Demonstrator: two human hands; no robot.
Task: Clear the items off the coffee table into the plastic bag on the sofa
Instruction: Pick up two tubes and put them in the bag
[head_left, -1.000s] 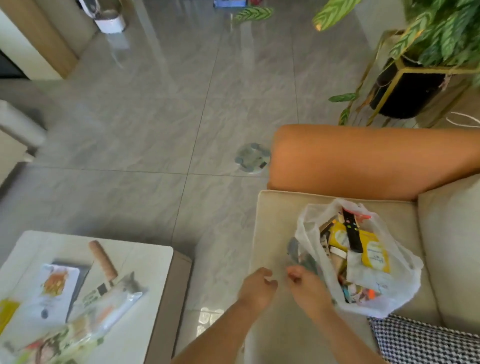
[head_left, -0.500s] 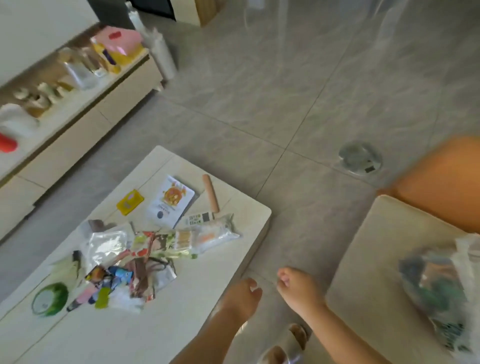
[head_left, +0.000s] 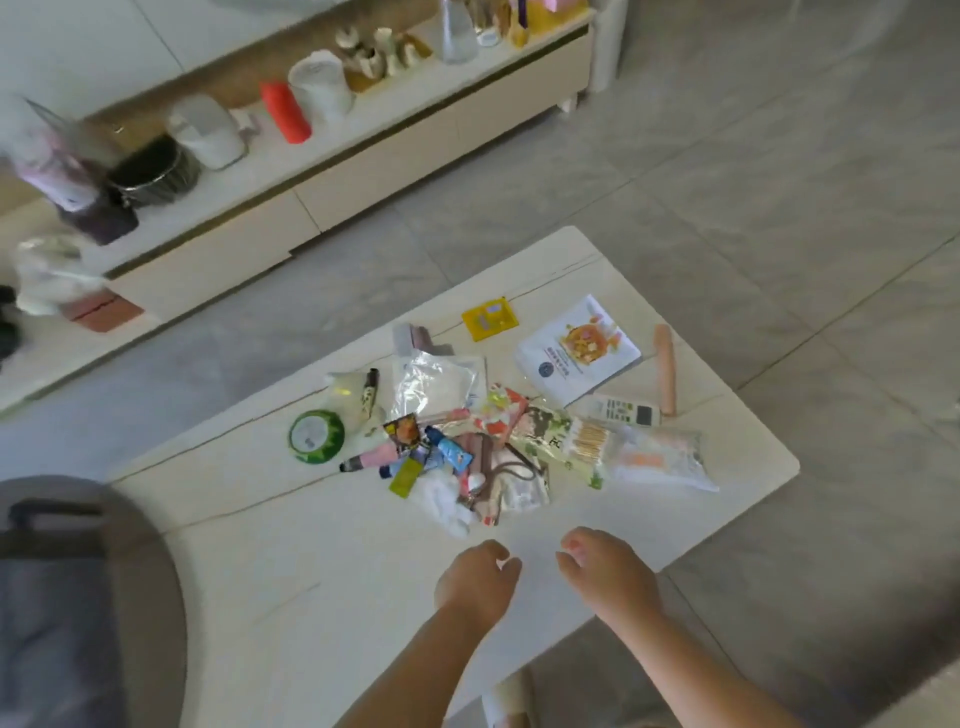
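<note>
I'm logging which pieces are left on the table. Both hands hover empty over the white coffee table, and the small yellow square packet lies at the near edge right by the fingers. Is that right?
Not quite. In the head view the small yellow square packet lies at the far side of the white coffee table, beyond the pile, not by the fingers. The left hand and right hand do hover empty over the near edge.

Head-worn, looking steeply down from close above, coffee table (head_left: 270, 561) clutter just beyond the fingertips (head_left: 511, 564).
</note>
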